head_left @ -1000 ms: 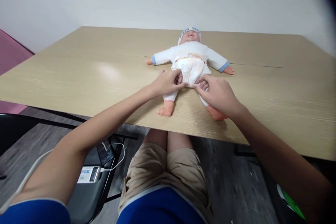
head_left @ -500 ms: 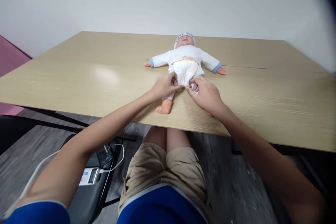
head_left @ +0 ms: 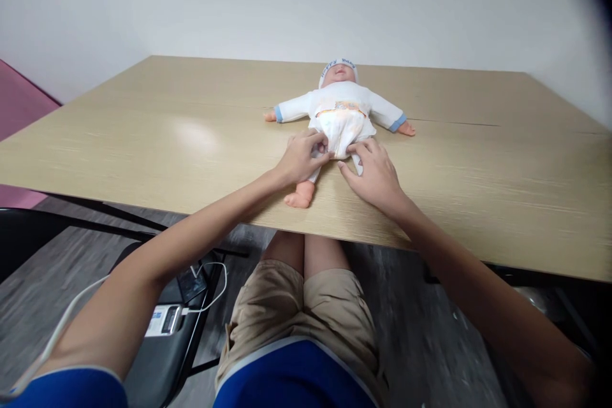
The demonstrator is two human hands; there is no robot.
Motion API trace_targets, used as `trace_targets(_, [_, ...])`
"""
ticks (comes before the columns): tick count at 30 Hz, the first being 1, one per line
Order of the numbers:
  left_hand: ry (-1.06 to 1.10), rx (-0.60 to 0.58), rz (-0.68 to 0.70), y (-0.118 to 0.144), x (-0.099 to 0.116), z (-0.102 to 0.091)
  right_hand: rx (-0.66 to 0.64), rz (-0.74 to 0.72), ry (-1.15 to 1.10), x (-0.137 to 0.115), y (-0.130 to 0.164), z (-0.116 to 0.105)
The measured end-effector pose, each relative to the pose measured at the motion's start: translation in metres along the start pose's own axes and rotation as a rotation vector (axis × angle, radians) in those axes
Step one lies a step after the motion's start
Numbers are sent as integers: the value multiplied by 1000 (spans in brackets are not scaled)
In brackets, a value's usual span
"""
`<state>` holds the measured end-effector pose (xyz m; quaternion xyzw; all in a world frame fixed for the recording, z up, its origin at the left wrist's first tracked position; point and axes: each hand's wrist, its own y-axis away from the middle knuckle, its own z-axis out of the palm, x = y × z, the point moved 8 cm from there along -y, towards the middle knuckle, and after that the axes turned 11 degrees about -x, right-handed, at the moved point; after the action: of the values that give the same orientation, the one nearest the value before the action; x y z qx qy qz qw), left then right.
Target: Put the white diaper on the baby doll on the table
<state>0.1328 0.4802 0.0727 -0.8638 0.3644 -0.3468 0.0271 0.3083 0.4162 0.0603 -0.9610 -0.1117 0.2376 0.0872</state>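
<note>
Both hands pinch the white diaper (head_left: pixel 343 131) on the baby doll (head_left: pixel 340 102): left hand (head_left: pixel 300 158), right hand (head_left: pixel 375 169). An uneven pull may slide the doll across the table (head_left: pixel 143 134).

This looks like a plain practice or training room, not a lived-in home. A bare white wall (head_left: pixel 287 0) stands well beyond the fingers (head_left: pixel 319 148), with nothing hung on it. The fingers rest on a baby doll (head_left: pixel 340 111) laid flat on a wide, light wood-look table (head_left: pixel 143 134), the office sort, made of two tops joined at a seam. Below and to the left of the fingers, a black chair (head_left: pixel 162 350) carries a power bank (head_left: pixel 162 320) with a white cable (head_left: pixel 210 284). The floor (head_left: pixel 421 344) beneath is grey wood-look. A pink surface (head_left: pixel 19 95) shows far left.
</note>
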Motion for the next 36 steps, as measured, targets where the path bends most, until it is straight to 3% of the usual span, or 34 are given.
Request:
trace_targets(9, [43,35,135,3,0,-1,-11,-18,-20,9,-2,6])
trace_targets(16, [47,-42,158,-2,7,-1,-77,10,-34,9,-8,4])
trace_targets(23, [133,-45,112,-5,-4,1,-126,-27,-82,12,-14,-5])
trace_targets(36, [494,28,-24,-8,-35,5,-210,-85,-192,25,-30,-18])
